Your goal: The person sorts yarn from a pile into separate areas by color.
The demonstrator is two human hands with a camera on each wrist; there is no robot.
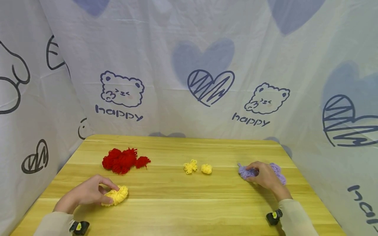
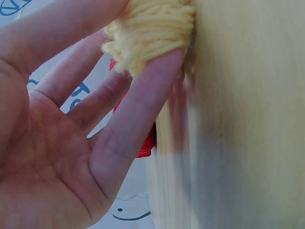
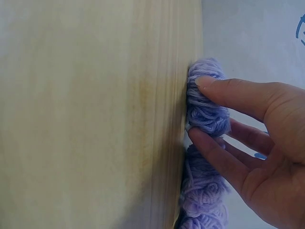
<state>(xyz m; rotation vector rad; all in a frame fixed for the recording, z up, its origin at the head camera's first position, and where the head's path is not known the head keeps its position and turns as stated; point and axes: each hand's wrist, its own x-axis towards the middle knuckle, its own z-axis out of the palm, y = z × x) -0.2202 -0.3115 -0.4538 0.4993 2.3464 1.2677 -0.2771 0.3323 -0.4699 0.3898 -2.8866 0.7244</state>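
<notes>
At the left front of the table, my left hand [image 1: 90, 191] pinches a small yellow yarn bundle [image 1: 120, 194] between thumb and fingers. In the left wrist view this yellow yarn bundle [image 2: 159, 31] looks wound in loops and stands close to the wood. Over on the right, my right hand [image 1: 265, 177] grips a purple yarn bundle [image 1: 244, 172], its thumb on one side and fingers on the other. More purple yarn bundles [image 1: 277, 169] lie just beyond that hand, partly hidden by it. The right wrist view shows the gripped purple bundle [image 3: 206, 102] above other lilac bundles [image 3: 205, 198].
A heap of red yarn bundles [image 1: 120, 161] lies at the back left of the wooden table [image 1: 189, 209]. Two yellow yarn pieces, one loose and looped [image 1: 190, 167] and one rounder [image 1: 206, 168], sit near the middle. A printed cloth [image 1: 165, 59] hangs behind and along the sides.
</notes>
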